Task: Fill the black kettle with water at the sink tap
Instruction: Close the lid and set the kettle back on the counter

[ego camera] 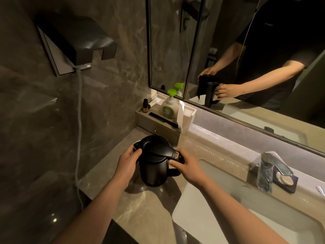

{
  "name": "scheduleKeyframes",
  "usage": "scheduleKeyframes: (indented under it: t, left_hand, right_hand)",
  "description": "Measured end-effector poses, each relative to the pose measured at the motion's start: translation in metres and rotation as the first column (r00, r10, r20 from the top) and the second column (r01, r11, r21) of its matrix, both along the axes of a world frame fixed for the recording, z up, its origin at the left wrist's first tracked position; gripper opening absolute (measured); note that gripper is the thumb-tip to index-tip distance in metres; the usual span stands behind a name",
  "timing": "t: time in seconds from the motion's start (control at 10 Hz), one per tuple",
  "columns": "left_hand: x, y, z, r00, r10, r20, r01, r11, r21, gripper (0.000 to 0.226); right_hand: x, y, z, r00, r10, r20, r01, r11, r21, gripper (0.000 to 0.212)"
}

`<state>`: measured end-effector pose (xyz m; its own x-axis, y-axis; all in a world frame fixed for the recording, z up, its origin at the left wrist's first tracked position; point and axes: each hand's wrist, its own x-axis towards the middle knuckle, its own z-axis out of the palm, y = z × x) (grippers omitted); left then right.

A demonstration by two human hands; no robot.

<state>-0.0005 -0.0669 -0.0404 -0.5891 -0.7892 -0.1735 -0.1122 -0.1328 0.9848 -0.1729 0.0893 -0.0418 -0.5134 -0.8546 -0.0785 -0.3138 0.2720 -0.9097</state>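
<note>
The black kettle stands upright on the marble counter, left of the sink. Its lid is down. My right hand grips the handle at the kettle's right side. My left hand rests against the kettle's upper left, by the spout and lid edge. The chrome tap rises at the far right behind the sink basin, well away from the kettle. No water runs from it.
A beige tray box behind the kettle holds a green-capped soap pump, a comb and small bottles. A wall-mounted black dryer trails a cord down the left. A soap dish sits by the tap. A mirror fills the wall above.
</note>
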Motion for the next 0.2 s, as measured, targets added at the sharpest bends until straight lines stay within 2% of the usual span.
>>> scheduleKeyframes:
  t: [0.2]
  left_hand:
    - [0.006,0.013,0.000,0.998,0.063,0.027,-0.065,0.996,0.066,0.023]
  right_hand:
    - [-0.006,0.014,0.028,0.999,-0.027,-0.043,0.031,0.996,0.080,0.044]
